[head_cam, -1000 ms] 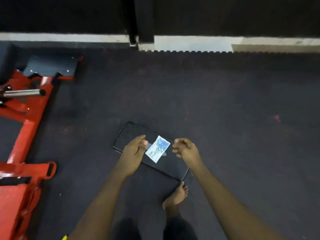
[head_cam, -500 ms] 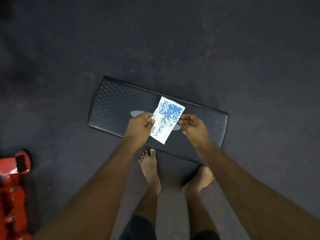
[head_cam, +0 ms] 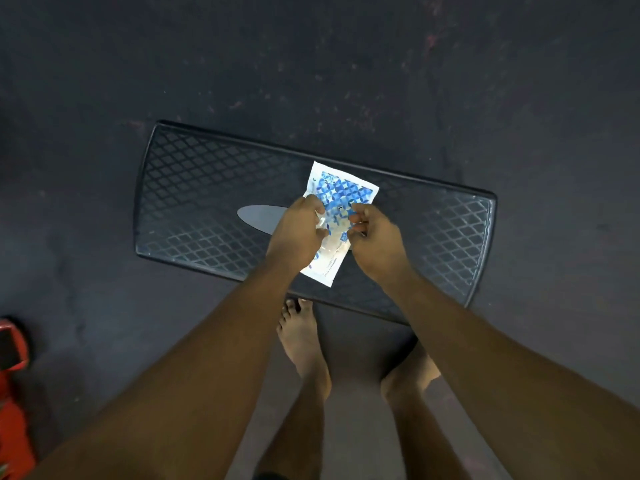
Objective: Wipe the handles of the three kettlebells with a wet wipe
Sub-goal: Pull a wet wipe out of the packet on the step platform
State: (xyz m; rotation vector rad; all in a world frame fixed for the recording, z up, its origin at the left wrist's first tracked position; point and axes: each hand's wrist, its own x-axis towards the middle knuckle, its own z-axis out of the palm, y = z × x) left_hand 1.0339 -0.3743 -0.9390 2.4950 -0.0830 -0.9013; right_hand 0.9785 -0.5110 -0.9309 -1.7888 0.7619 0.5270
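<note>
Both hands have drawn closer together on the wipe packet [head_cam: 341, 197] since half a second ago, when they pinched it at its two side edges; now they meet over its middle. Left hand [head_cam: 298, 233] has its fingers curled and its fingertips pinching the packet's left side, and right hand [head_cam: 375, 237] is curled the same way, pinching the right side just opposite, so the knuckles of the two hands almost touch. The packet is held in the air in front of the person, above a black board [head_cam: 194, 202] with a diamond tread that lies on the dark floor [head_cam: 346, 64]. Its long axis runs roughly away from the person, leaning a little so that the far end sits slightly to the right of the near end. The far end, printed with a blue pattern, points away toward the far edge of the board, and the plain white end with small print points back toward the feet. The middle of the packet is blurred and partly hidden by the fingers, so whether it is torn open cannot be told. A grey oval patch [head_cam: 258, 216] on the board shows just left of the left hand. Two bare feet stand on the floor at the board's near edge, the left foot [head_cam: 303, 341] with its toes just short of the edge and the right foot [head_cam: 412, 372] partly behind the right forearm. Part of a red frame [head_cam: 12, 393] sits at the lower left.
</note>
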